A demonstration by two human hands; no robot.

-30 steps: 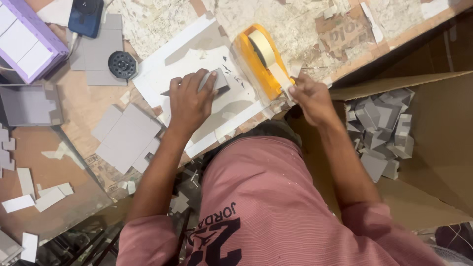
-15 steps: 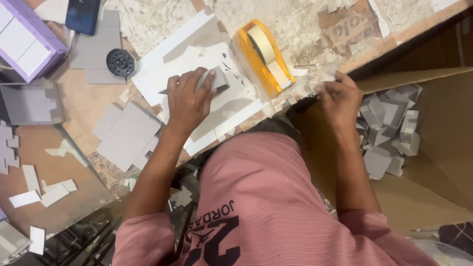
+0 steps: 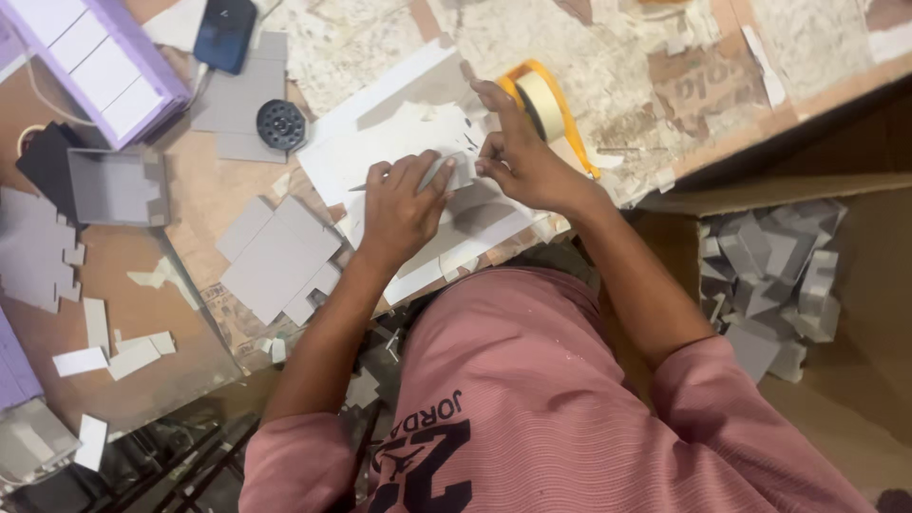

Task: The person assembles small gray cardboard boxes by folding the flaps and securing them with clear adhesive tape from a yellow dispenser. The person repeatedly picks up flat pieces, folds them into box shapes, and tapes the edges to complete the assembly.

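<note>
**Both hands back on one grey piece**

Change: right hand point(image 3: 524, 163), half a second ago over at the carton point(image 3: 855, 285) among the grey offcuts point(image 3: 760, 275), now returned to the counter point(image 3: 190, 199) and set just beside the left hand point(image 3: 404, 204). Left hand unmoved throughout, planted on the same spot. Judged from that: fetching over, two-handed work on the piece resumed.

Left hand: clenched, fingers curled down over a small grey piece point(image 3: 446, 173), pinning it flat. Thin rod-like tool point(image 3: 358, 187) poking out from under the knuckles; kind too small to tell.

Right hand: fingertips drawn together at the far edge of the piece, touching or nearly so. Whether anything is nipped between them, cannot tell.

Piece: grey card, small, flat, mostly hidden by the fingers. Lying on a white sheet point(image 3: 380, 152), near the middle of the counter.

Around it:
- orange tape dispenser point(image 3: 560, 104), just behind the right hand
- flat grey cutout point(image 3: 275, 256), near the left forearm
- black round disc point(image 3: 281, 123), beside the sheet
- purple box point(image 3: 95, 66), far corner, well apart
- white strips point(image 3: 104, 356), loose at the near edge
</note>
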